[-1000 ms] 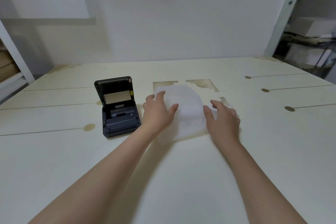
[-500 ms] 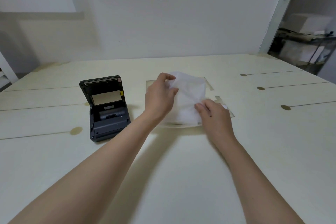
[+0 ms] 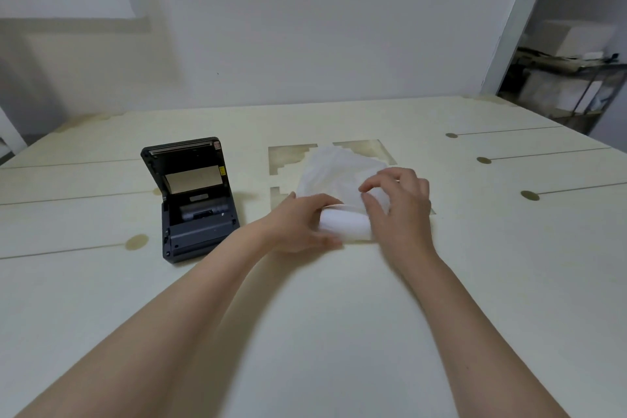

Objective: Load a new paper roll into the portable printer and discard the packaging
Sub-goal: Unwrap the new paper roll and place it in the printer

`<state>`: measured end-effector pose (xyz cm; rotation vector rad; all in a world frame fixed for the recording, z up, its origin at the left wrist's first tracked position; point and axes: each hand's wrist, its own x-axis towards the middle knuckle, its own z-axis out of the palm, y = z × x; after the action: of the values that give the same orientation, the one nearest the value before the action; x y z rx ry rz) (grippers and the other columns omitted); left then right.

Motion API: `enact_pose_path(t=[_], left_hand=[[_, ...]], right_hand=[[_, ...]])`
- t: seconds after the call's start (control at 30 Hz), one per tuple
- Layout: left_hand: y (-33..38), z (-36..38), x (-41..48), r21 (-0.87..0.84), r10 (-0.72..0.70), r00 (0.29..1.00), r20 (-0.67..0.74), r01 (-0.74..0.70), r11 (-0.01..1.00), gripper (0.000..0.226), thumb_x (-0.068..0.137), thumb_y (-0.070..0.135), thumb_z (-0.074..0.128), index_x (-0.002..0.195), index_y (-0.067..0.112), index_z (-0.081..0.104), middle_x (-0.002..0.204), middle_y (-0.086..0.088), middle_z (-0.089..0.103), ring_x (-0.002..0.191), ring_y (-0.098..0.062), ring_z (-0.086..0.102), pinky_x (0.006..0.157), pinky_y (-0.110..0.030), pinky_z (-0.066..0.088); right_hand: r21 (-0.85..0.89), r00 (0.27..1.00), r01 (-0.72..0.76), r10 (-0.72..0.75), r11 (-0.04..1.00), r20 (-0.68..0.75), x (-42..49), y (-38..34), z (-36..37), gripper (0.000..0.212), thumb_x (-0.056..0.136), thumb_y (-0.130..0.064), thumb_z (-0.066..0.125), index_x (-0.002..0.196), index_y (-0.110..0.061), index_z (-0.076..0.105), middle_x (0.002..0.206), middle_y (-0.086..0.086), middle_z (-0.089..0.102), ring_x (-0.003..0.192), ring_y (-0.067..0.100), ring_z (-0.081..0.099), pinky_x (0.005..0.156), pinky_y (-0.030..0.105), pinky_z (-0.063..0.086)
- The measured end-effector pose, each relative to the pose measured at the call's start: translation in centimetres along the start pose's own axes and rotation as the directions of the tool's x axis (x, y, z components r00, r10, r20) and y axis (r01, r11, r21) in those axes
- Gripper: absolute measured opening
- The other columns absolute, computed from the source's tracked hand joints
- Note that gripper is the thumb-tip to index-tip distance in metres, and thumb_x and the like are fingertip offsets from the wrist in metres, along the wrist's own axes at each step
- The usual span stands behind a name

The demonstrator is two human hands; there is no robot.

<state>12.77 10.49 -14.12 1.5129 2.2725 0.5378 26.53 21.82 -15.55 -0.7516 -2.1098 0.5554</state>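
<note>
The white paper roll [image 3: 344,224] lies on its side on the table [image 3: 339,316], directly between the 2 hands. The left hand [image 3: 298,226] grasps its left end, fingers wrapped around the cylinder. The right hand [image 3: 398,204] sits at the roll's other end, thumb and forefinger pinched on the thin white wrapper [image 3: 339,170], which billows out just beyond both hands. Off to the left of the left hand stands the portable printer [image 3: 193,204], lid up, paper bay bare.

The step in hand appears to be stripping the wrapper. To do it well, keep the left hand firm on the roll's body — not its loose edge — so the paper does not unspool. Draw the wrapper away with the right hand, along the roll's axis rather than upward — the film looks flimsy and may tear into scraps.
</note>
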Motion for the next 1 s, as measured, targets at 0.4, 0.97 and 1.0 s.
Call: enact_pose_path(t=[0.4,0.97,1.0], left_hand=[[-0.4,0.2,-0.8,-0.281,-0.17,0.979,0.113,0.196,0.939,0.085,0.065,0.048,0.077,0.13,0.029,0.025,0.136,0.001,0.052,0.131,-0.02,0.038,0.11,-0.04,0.039],[-0.8,-1.0,-4.5,-0.315,-0.013,0.906,-0.424,-0.133,0.94,0.066,0.089,-0.006,0.046,0.147,0.022,0.035,0.15,0.008,0.046,0.142,-0.007,0.034,0.123,-0.034,0.013],[-0.6,-1.2,-5.0,-0.386,-0.044,0.879,-0.474,-0.162,0.908,0.059,0.093,-0.003,0.045,0.145,0.025,0.04,0.145,0.011,0.052,0.137,-0.003,0.04,0.117,-0.024,0.025]], right_hand=[[-0.367,0.942,0.192,-0.066,0.91,0.33,-1.3,-0.8,0.7,0.044,0.077,-0.04,0.072,0.12,-0.032,0.065,0.13,-0.003,0.048,0.123,0.022,0.037,0.091,0.034,0.025],[0.742,0.789,-0.614,0.211,0.268,0.577,-0.4,-5.7,-1.3,0.039,0.103,-0.035,0.038,0.113,-0.004,0.06,0.092,0.013,0.075,0.072,0.018,0.069,0.053,0.026,0.055],[0.719,0.76,-0.65,0.208,0.248,0.615,-0.1,-6.1,-1.3,0.039,0.103,-0.035,0.037,0.114,-0.003,0.059,0.094,0.015,0.076,0.07,0.019,0.068,0.051,0.025,0.054]])
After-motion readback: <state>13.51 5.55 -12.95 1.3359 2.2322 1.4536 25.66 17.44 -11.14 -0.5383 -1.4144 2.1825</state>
